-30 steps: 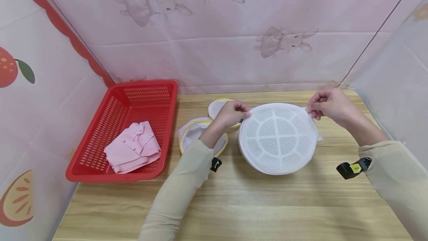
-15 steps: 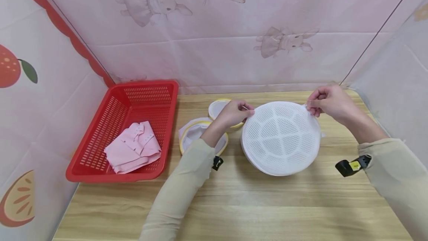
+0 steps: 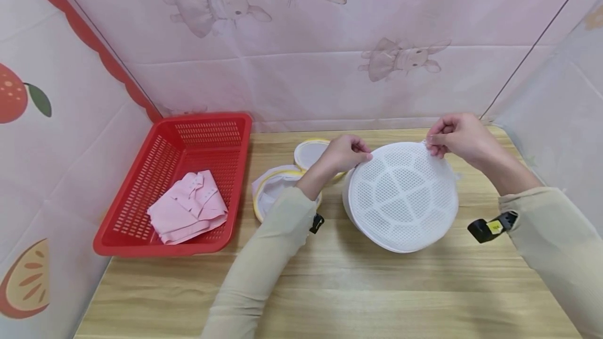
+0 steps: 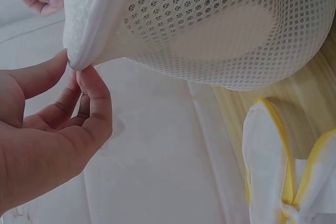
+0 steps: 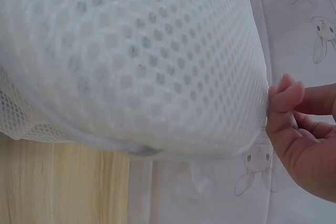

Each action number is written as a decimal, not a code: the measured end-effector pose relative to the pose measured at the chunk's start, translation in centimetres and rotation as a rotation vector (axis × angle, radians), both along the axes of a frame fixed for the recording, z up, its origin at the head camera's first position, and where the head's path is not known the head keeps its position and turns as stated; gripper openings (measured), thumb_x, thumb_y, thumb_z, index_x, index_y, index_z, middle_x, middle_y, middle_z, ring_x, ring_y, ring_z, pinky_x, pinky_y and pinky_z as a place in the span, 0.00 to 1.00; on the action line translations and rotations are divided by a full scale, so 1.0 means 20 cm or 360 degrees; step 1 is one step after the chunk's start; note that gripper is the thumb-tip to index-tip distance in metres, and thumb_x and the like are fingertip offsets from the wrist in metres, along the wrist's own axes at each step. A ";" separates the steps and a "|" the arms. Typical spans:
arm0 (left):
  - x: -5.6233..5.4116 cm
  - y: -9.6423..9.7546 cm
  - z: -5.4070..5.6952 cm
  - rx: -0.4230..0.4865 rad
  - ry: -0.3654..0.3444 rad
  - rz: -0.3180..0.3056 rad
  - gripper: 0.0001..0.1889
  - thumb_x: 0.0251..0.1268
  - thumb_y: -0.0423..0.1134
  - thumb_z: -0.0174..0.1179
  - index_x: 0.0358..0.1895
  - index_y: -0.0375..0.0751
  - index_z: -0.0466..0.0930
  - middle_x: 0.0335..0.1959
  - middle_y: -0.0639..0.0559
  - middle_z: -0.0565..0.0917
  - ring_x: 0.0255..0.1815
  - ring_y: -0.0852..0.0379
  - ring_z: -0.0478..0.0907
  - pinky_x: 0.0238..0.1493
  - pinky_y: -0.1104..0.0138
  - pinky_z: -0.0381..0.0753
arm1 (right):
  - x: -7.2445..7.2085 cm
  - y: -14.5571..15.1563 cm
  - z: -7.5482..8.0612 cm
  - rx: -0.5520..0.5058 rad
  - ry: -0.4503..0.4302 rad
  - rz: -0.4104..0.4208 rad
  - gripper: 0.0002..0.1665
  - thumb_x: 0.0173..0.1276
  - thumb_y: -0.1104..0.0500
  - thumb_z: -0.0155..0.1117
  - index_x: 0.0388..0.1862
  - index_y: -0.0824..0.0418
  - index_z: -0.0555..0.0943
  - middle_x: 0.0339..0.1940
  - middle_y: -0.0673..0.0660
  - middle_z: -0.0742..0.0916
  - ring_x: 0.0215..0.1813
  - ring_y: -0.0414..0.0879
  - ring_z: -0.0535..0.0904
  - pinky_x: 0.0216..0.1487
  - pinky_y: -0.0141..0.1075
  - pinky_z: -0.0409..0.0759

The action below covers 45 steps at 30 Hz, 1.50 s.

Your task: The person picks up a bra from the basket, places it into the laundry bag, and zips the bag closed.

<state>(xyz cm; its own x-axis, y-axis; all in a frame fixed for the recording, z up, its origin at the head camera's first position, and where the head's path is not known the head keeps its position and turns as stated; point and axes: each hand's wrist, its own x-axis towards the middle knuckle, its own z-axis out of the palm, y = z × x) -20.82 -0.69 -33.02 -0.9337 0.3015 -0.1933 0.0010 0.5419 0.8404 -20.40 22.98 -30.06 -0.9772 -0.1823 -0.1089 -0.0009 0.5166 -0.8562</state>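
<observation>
A round white mesh laundry bag (image 3: pixel 402 198) stands on the wooden table, its flat top tilted toward me. My left hand (image 3: pixel 345 154) pinches the rim at the upper left. In the left wrist view, the thumb and index finger of that hand (image 4: pixel 68 114) meet at the zipped edge of the bag (image 4: pixel 220 30). On the far right of the rim, my right hand (image 3: pixel 456 135) pinches the edge between thumb and fingers. The right wrist view shows this hand (image 5: pixel 302 129) at the border of the mesh top (image 5: pixel 157 66). Pale mesh sides hang below the top.
Two white pouches with yellow trim, a nearer one (image 3: pixel 258 205) and a farther one (image 3: pixel 311 154), lie left of the bag. A red plastic basket (image 3: pixel 221 245) at the left holds a folded pink garment (image 3: pixel 188 208). A printed backdrop (image 3: pixel 306 88) borders the table (image 3: pixel 358 297).
Both hands keep their pinch on the rim. The left hand and the mesh bag have shifted to the right, and the right hand has come slightly left and up.
</observation>
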 end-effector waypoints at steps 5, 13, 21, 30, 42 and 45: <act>0.00 0.00 -0.01 -0.0030 -0.0003 0.0006 0.03 0.58 0.34 0.62 0.32 0.38 0.80 0.26 0.53 0.76 0.29 0.61 0.70 0.28 0.75 0.69 | 0.00 -0.01 0.00 -0.0016 0.0022 -0.0005 0.06 0.64 0.72 0.54 0.32 0.78 0.71 0.20 0.55 0.81 0.21 0.43 0.76 0.24 0.34 0.78; 0.01 0.00 -0.03 0.0002 0.0042 0.0018 0.02 0.58 0.32 0.61 0.32 0.36 0.80 0.27 0.53 0.76 0.31 0.60 0.71 0.31 0.75 0.70 | 0.00 -0.01 -0.02 0.0052 0.0033 -0.0001 0.05 0.63 0.73 0.55 0.33 0.77 0.71 0.20 0.56 0.80 0.21 0.43 0.76 0.24 0.33 0.78; 0.02 -0.01 -0.05 0.0004 0.0062 0.0076 0.02 0.58 0.32 0.61 0.32 0.36 0.81 0.26 0.53 0.77 0.30 0.61 0.71 0.31 0.75 0.69 | 0.00 -0.01 -0.02 0.0109 0.0008 -0.0005 0.05 0.62 0.73 0.55 0.31 0.78 0.72 0.19 0.56 0.80 0.20 0.43 0.75 0.22 0.33 0.78; 0.03 -0.03 -0.06 -0.0014 0.0045 0.0113 0.02 0.58 0.32 0.61 0.32 0.37 0.81 0.27 0.53 0.78 0.31 0.61 0.71 0.30 0.75 0.70 | 0.00 0.05 -0.07 0.0163 0.0023 0.0040 0.05 0.62 0.75 0.52 0.30 0.80 0.71 0.18 0.57 0.80 0.18 0.41 0.74 0.20 0.32 0.77; 0.03 -0.07 -0.04 0.0026 -0.0063 -0.0034 0.02 0.59 0.30 0.59 0.31 0.35 0.79 0.26 0.50 0.77 0.32 0.52 0.76 0.26 0.75 0.74 | 0.00 0.09 -0.09 0.0089 0.0025 0.0069 0.05 0.62 0.75 0.52 0.31 0.81 0.70 0.20 0.57 0.80 0.20 0.41 0.74 0.22 0.31 0.77; 0.02 -0.07 -0.03 0.0013 -0.0090 -0.0122 0.02 0.59 0.31 0.58 0.32 0.35 0.79 0.26 0.50 0.77 0.34 0.50 0.77 0.30 0.71 0.77 | 0.00 0.08 -0.08 0.0065 0.0016 0.0089 0.04 0.62 0.75 0.52 0.32 0.81 0.70 0.20 0.57 0.79 0.20 0.41 0.74 0.22 0.31 0.77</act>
